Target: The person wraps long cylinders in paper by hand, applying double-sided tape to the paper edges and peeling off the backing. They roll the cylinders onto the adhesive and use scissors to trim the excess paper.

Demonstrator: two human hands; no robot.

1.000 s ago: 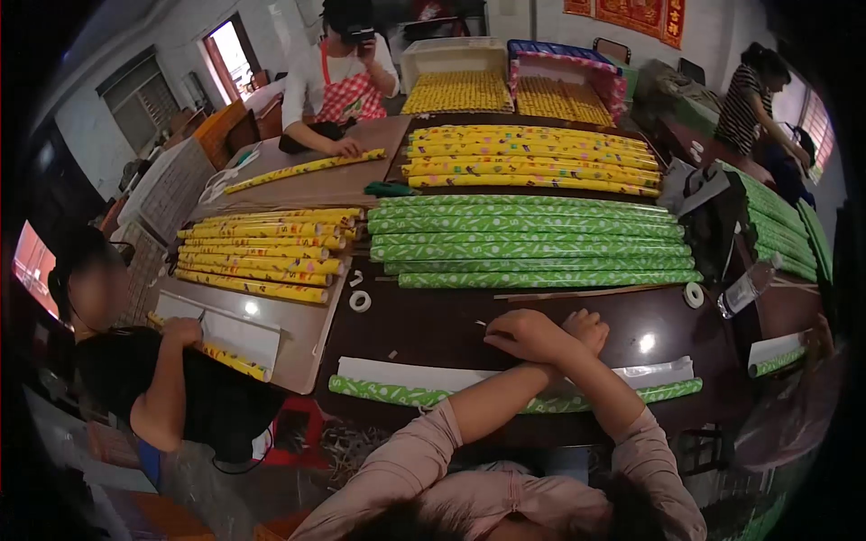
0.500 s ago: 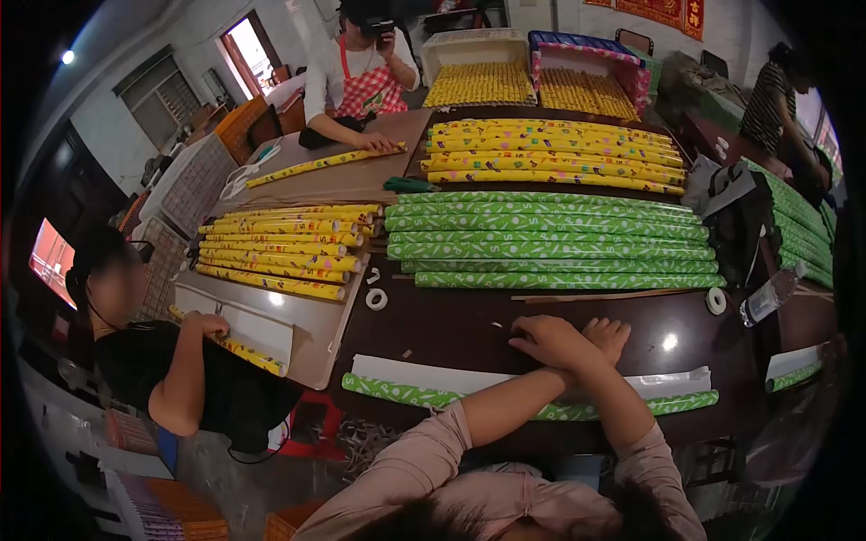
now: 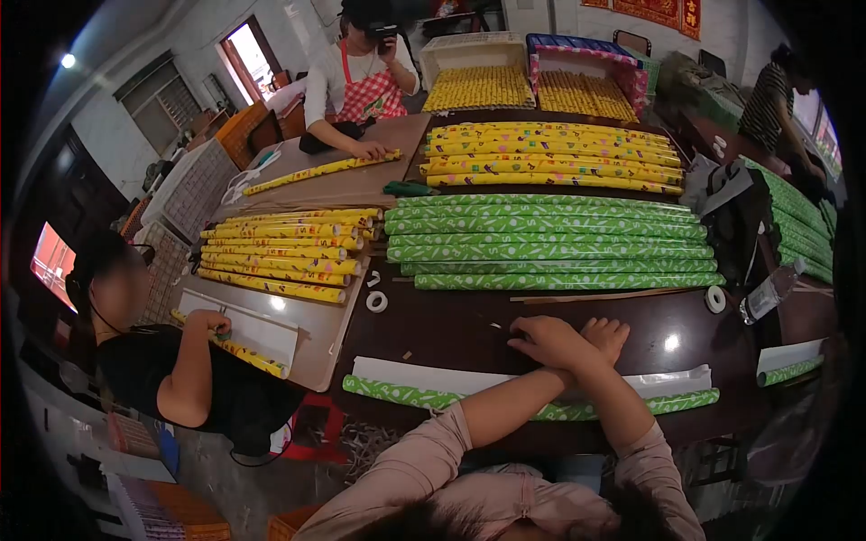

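Note:
My forearms cross over a partly unrolled green patterned wrapping paper roll (image 3: 424, 395), its white underside turned up along the far edge. Reaching to the right, my left hand (image 3: 607, 337) lies on the dark table with its fingers stretched out and holds nothing. My right hand (image 3: 547, 340) points left, its wrist over my left wrist. Its fingers are loosely bent and apart, with nothing between them. Beyond both hands lies a stack of green wrapping paper rolls (image 3: 550, 242).
Yellow rolls (image 3: 550, 158) lie behind the green stack, with more yellow rolls (image 3: 280, 257) at left. Tape rings (image 3: 376, 301) and a plastic bottle (image 3: 771, 293) are on the table. A person at left (image 3: 189, 361) handles a yellow roll; others stand at far left and right.
My hands stay crossed in the same place. The hand of the person at left has shifted slightly on the yellow roll. At far right, the green roll's white sheet has moved a little left.

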